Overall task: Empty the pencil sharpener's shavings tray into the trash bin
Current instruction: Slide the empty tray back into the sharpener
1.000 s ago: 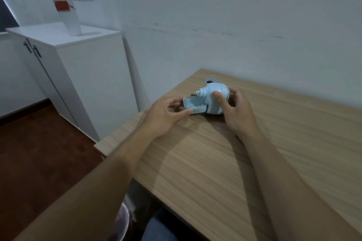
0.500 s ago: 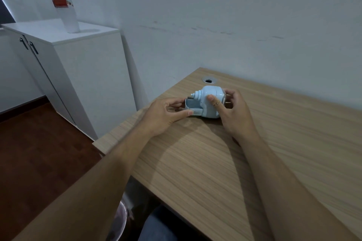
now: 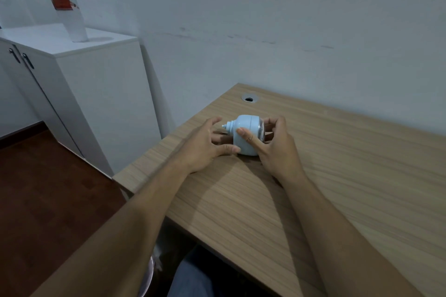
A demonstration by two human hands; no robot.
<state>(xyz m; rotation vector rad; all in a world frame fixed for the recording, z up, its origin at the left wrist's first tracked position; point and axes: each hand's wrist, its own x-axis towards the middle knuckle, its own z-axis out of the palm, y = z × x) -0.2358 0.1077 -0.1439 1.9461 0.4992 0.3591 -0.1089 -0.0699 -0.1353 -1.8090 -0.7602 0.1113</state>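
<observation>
A pale blue pencil sharpener point(image 3: 246, 135) stands on the wooden desk point(image 3: 337, 176) near its far left corner, its nozzle pointing left. Its shavings tray sits flush inside the body and does not show as a separate part. My right hand point(image 3: 275, 144) grips the sharpener from the right, thumb across its front and fingers behind. My left hand point(image 3: 205, 142) rests just left of it with fingers spread, holding nothing; only its thumb tip touches the sharpener's lower left corner. A curved metal rim of the trash bin point(image 3: 147, 279) shows below the desk's near left edge, mostly hidden by my left forearm.
A cable grommet point(image 3: 250, 98) is set in the desk's far corner by the wall. A white cabinet point(image 3: 96, 94) stands to the left with a tall clear container point(image 3: 68, 9) on top. Dark wooden floor point(image 3: 48, 200) lies between cabinet and desk.
The tray, which stuck out to the left a second ago, has been pushed into the sharpener. My left hand has let go of it and spread its fingers.
</observation>
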